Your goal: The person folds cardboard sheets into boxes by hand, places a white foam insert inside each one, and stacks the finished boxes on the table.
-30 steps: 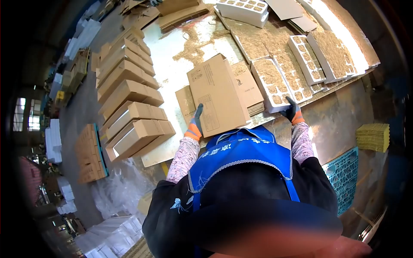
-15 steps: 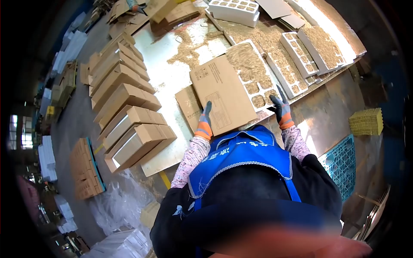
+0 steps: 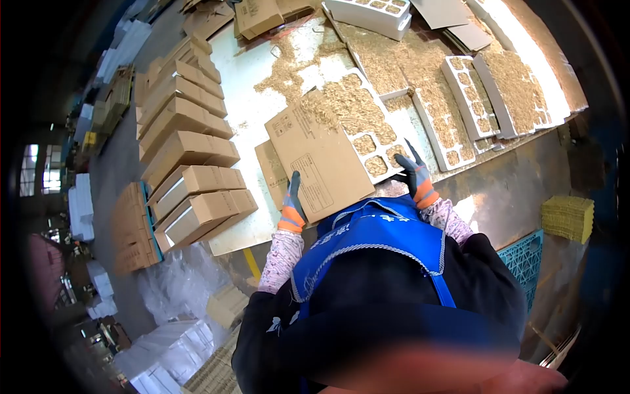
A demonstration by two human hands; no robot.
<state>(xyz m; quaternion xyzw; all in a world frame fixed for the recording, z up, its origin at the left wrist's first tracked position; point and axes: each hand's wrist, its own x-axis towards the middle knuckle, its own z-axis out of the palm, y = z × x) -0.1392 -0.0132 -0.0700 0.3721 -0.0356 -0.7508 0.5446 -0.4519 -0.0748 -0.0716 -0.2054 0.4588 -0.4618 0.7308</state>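
Note:
A closed brown cardboard box (image 3: 321,164) lies in front of me on the white tabletop, printed on its upper face. My left hand (image 3: 293,203), in a grey and orange glove, grips the box's near left edge, thumb along the top. Against the box's right side, partly over it, is a white foam tray (image 3: 387,141) with square cells full of straw-coloured shavings. My right hand (image 3: 416,176), gloved alike, is closed on the tray's near right corner; its lower fingers are hidden. Loose shavings (image 3: 319,108) lie on the box's far end. Another flat cardboard piece (image 3: 268,172) shows beneath the box.
Several open cartons (image 3: 197,167) stand in a row at left. More filled foam trays (image 3: 449,128) sit on the shavings-covered right side of the table. Cardboard sheets (image 3: 440,13) lie at the back. Beside me are a teal pallet (image 3: 522,262) and a yellow stack (image 3: 567,218).
The box and the foam tray have shifted left and towards me, with both hands on them. Shavings now lie on the box's far end. A gap opened right of the tray.

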